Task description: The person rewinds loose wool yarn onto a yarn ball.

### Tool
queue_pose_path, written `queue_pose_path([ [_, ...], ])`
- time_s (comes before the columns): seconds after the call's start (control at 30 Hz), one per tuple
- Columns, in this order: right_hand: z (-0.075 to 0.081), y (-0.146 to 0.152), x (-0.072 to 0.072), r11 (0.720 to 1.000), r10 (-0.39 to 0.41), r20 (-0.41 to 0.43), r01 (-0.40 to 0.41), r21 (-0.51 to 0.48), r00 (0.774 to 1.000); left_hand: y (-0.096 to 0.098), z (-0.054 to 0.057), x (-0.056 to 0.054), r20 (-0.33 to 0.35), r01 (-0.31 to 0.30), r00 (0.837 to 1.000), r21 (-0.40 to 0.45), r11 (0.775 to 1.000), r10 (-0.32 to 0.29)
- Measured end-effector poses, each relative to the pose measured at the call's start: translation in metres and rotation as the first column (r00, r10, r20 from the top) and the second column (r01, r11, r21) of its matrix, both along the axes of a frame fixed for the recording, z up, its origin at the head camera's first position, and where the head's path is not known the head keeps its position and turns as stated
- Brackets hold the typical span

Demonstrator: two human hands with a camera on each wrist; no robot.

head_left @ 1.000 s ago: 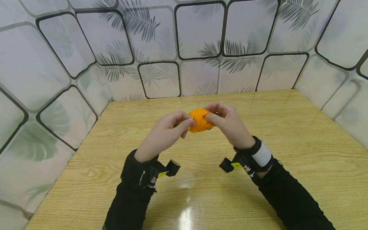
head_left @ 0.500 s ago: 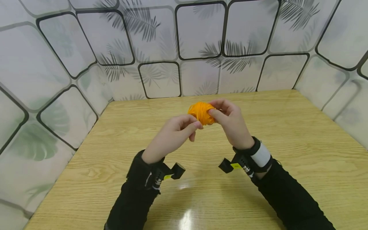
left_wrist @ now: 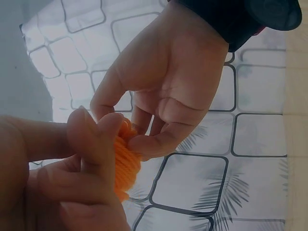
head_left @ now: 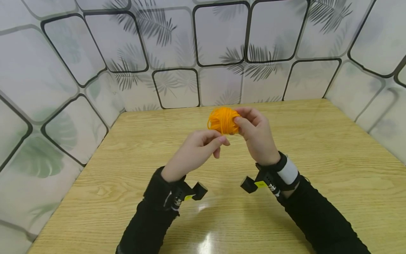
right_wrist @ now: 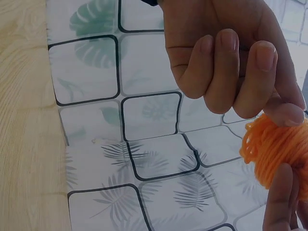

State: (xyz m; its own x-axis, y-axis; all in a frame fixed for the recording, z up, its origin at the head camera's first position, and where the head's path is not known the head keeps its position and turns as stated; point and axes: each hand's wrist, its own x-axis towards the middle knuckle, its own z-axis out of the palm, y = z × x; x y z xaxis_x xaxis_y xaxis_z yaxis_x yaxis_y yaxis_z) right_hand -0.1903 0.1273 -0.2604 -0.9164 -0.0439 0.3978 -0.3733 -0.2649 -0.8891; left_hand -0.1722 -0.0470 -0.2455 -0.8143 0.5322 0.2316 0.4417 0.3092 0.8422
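Observation:
An orange ball of yarn (head_left: 223, 120) is held above the table, in front of me. My right hand (head_left: 256, 135) grips its right side between thumb and fingers. Thumb and index finger of my left hand (head_left: 198, 150) pinch together just under the ball, where the yarn runs down to them; the strand between these fingertips is mostly hidden. From the left wrist, the wound yarn (left_wrist: 126, 166) shows between the two hands. In the right wrist view small loops stick out at one end of the ball (right_wrist: 276, 154), and the left hand's other fingers are curled.
A light wood-grain table (head_left: 127, 151) lies below both hands. White panels (head_left: 219, 84) with dark outlines and leaf prints stand along its back and sides. Black wrist cameras (head_left: 200, 191) are strapped to both wrists.
My left hand has slid rightward and slightly down, from the ball's left side to its underside. The right hand has lifted the ball a little up and to the right.

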Motion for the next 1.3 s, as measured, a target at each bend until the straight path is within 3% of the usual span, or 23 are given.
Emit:
queue_pose_path([
  [0.43, 0.0, -0.005, 0.003, 0.992, 0.037, -0.026, -0.04, -0.118, 0.999, 0.003, -0.004, -0.003, 0.007, -0.064, 0.998, 0.022, 0.998, 0.063],
  [0.67, -0.002, -0.006, 0.004, 0.987, 0.077, 0.003, -0.076, -0.143, 0.997, 0.002, -0.004, -0.006, 0.021, -0.119, 0.993, 0.042, 0.992, 0.118],
  [1.03, -0.002, -0.002, 0.001, 0.95, 0.257, 0.083, -0.236, -0.202, 0.963, -0.002, -0.001, -0.009, 0.068, -0.277, 0.959, 0.038, 0.96, 0.274],
  [1.2, -0.002, 0.0, 0.0, 0.933, 0.321, 0.092, -0.298, -0.201, 0.943, -0.005, -0.003, -0.012, 0.024, -0.258, 0.966, 0.064, 0.964, 0.257],
  [1.3, -0.003, 0.002, -0.002, 0.932, 0.346, 0.093, -0.331, -0.144, 0.933, -0.008, -0.004, -0.013, -0.006, -0.23, 0.973, 0.069, 0.971, 0.231],
])
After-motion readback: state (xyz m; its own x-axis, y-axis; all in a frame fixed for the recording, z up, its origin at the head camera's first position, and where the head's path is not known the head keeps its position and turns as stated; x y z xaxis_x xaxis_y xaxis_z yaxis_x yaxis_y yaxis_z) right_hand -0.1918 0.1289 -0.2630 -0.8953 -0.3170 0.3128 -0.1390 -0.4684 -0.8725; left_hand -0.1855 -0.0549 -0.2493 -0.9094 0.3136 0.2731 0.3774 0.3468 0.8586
